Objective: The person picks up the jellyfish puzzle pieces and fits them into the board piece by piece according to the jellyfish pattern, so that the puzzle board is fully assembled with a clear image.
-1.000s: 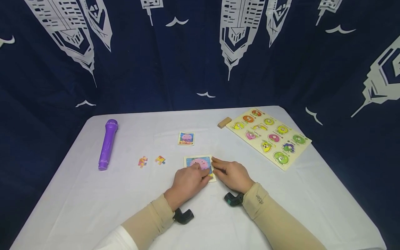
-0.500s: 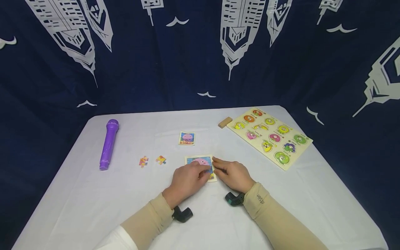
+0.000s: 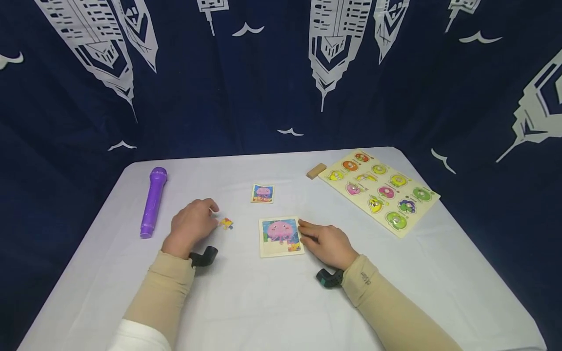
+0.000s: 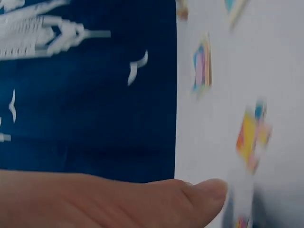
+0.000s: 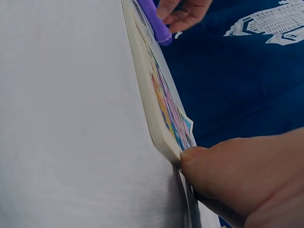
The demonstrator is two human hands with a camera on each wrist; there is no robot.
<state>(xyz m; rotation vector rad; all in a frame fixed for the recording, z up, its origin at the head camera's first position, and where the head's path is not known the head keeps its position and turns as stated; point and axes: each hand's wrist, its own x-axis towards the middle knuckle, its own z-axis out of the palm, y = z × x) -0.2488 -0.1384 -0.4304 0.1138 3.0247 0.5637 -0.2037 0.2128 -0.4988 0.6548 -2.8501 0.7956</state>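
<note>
My left hand [image 3: 192, 225] is over the spot of one jigsaw piece, hiding it in the head view; a blurred bit of it [image 4: 241, 222] shows below the thumb in the left wrist view. Its fingers are loosely bent, with nothing seen held. Just right of them lies a yellow-orange jigsaw piece [image 3: 226, 224]. A jigsaw board [image 3: 270, 250] carries a pink jellyfish picture, with a bare strip at its lower left. Thumb and extended fingers of my right hand [image 3: 327, 245] touch the board's right edge; the right wrist view shows the thumb at its corner.
A small jellyfish picture card [image 3: 263, 193] lies beyond the board. At the back right are a fruit puzzle board [image 3: 379, 192] and a wooden block [image 3: 316, 171]. A purple toy microphone [image 3: 153, 202] lies at the left on the white tabletop [image 3: 263, 302].
My left hand has left the jigsaw board and swung left to the loose jigsaw pieces, uncovering the jellyfish picture. My right hand has stayed at the board's edge.
</note>
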